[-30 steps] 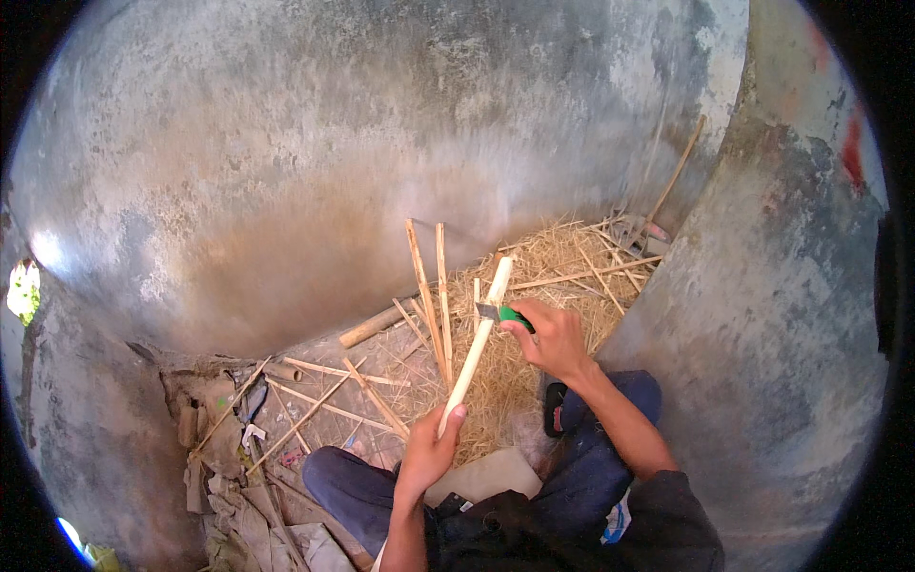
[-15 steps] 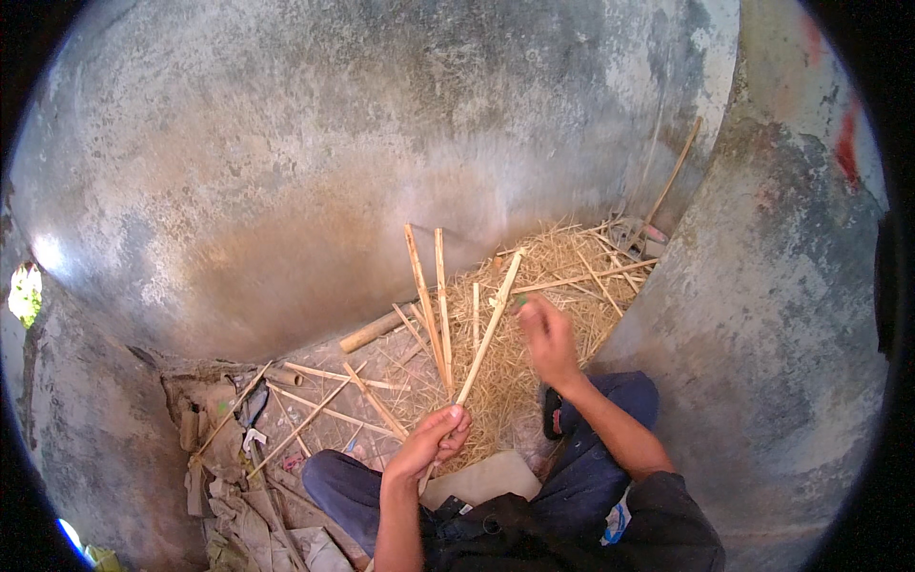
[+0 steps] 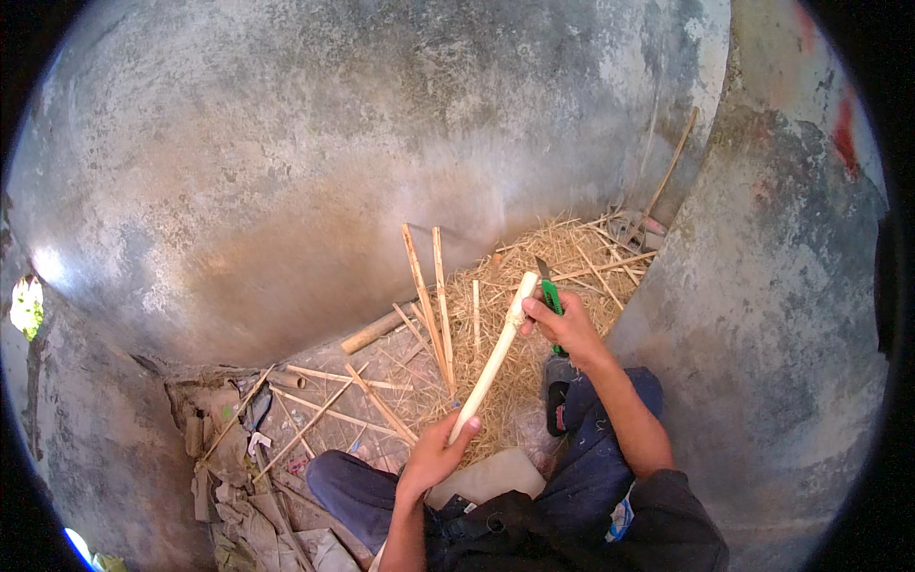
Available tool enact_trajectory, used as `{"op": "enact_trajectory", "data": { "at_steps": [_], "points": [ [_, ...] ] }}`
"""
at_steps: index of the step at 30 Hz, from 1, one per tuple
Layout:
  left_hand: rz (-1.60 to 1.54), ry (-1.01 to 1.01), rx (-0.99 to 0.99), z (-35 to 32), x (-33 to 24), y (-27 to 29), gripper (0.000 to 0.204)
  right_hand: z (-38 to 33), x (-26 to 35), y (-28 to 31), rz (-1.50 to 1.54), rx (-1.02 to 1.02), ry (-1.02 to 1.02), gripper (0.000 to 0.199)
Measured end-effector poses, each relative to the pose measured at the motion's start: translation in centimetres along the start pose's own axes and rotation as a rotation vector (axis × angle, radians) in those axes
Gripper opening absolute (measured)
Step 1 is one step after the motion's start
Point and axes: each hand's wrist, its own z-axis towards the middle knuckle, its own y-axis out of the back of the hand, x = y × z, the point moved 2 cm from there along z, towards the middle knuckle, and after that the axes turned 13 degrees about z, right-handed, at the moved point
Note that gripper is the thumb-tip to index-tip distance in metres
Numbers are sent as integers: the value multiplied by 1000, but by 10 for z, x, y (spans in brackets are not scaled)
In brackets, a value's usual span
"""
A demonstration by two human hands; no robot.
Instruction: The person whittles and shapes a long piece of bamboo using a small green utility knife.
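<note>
Above the person's lap, the left hand (image 3: 440, 460) is closed around the lower end of a pale stripped stick (image 3: 493, 367), which slants up and away toward the right. Near the stick's upper end, the right hand (image 3: 570, 331) grips a green-handled knife (image 3: 553, 301), its blade pointing upward, while the thumb and fingertips meet the side of the stick. Any marking on the knife handle is too small to read. Below the hands are bent legs in dark blue trousers (image 3: 353, 500) and a pale flat piece (image 3: 494, 476) lying between them. A dark shoe (image 3: 556, 417) beside the right leg bears a small red patch, and a blue-and-white packet (image 3: 620, 520) shows by the right hip; print on either cannot be made out. Beyond the stick spreads a heap of straw-coloured shavings (image 3: 500, 405). Two long strips (image 3: 424, 296) rise left of the stick, near a thicker round pole (image 3: 372, 336) lying by the wall's foot. Farther left, thin slats (image 3: 334, 410) cross on the ground above crumpled cloth (image 3: 257, 524). A stained grey wall (image 3: 381, 133) curves behind everything, and red smears (image 3: 844, 138) mark the one at right.
</note>
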Motion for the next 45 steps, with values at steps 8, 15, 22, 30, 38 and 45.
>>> {"op": "enact_trajectory", "data": {
  "at_steps": [8,15,22,30,38,45],
  "points": [
    [-17,-25,112,-42,50,12,36,4,-9,19,109,-132,-43,29],
    [-397,228,390,-69,106,16,35,11,-9,21,-159,-217,219,33],
    [-247,141,-31,-51,50,28,39,-9,-24,-9,-512,-180,524,31],
    [-209,105,-219,-20,0,23,40,-56,-39,-80,-823,275,749,28],
    [-113,27,-300,-10,-13,19,43,-50,-43,-77,-761,191,740,28],
    [-75,57,-297,-16,-11,17,45,-30,-29,-49,-847,28,603,27]
  ]
}}
